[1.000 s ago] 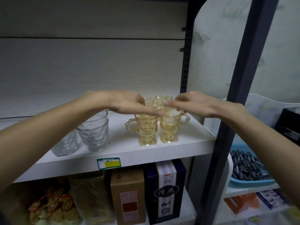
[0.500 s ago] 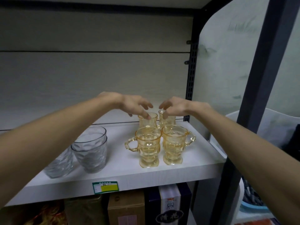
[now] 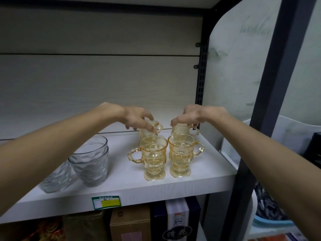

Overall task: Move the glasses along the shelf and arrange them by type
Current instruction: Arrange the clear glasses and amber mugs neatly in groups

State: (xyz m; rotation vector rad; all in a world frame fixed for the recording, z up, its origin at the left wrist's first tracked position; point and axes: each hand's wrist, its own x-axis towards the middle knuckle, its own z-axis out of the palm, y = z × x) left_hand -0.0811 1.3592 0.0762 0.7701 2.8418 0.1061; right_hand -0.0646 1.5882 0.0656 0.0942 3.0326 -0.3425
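Several amber glass mugs with handles stand in two rows on the right of the white shelf [image 3: 199, 181]. My left hand [image 3: 137, 118] reaches from above and its curled fingers hold the rim of the back left amber mug [image 3: 147, 134]. In the same way, my right hand [image 3: 188, 116] grips the rim of the back right amber mug [image 3: 179, 130]. In front of them stand the front left amber mug [image 3: 153, 160] and the front right amber mug [image 3: 180, 156], untouched. To the left sit stacked clear tumblers [image 3: 91, 162] and another clear tumbler [image 3: 55, 178], partly behind my left forearm.
A dark steel upright [image 3: 271, 94] frames the shelf's right side, with a slotted rail [image 3: 201, 73] at the back corner. A price label [image 3: 106, 202] sticks to the shelf's front edge. Boxes [image 3: 177, 220] fill the shelf below. A blue basket [image 3: 271, 221] sits lower right.
Both hands have reached further back and come down onto the two rear amber mugs, fingers closing on their rims. The view has moved closer to the shelf.
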